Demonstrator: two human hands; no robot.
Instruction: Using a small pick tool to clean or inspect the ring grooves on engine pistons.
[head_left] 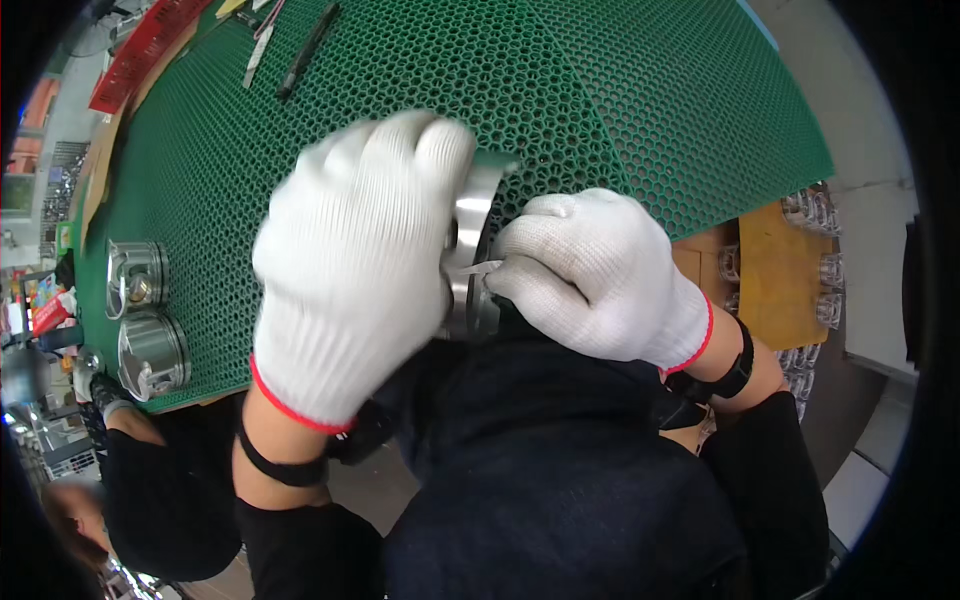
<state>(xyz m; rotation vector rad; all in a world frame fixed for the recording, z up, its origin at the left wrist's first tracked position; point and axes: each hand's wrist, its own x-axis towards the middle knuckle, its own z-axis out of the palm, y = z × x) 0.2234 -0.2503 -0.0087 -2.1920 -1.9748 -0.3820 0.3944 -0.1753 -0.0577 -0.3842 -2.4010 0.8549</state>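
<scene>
White knit gloves with red cuffs cover both of my hands. My left hand (350,230) is closed round a shiny metal piston (476,205), hiding most of it and holding it over the front edge of the green mat. Beside it, my right hand (600,280) is closed in a pinch on a small thin blade (482,268). The tip of this blade reaches the piston's side by a dark opening. Its handle, if it has one, is hidden inside the glove.
Two pistons (153,355) stand at the mat's left edge. A black pen-like tool (308,50) and a slim pale blade (258,55) lie on the green honeycomb mat (520,60). At right, several pistons (830,270) surround yellow board (780,270). A co-worker (155,490) is at lower left.
</scene>
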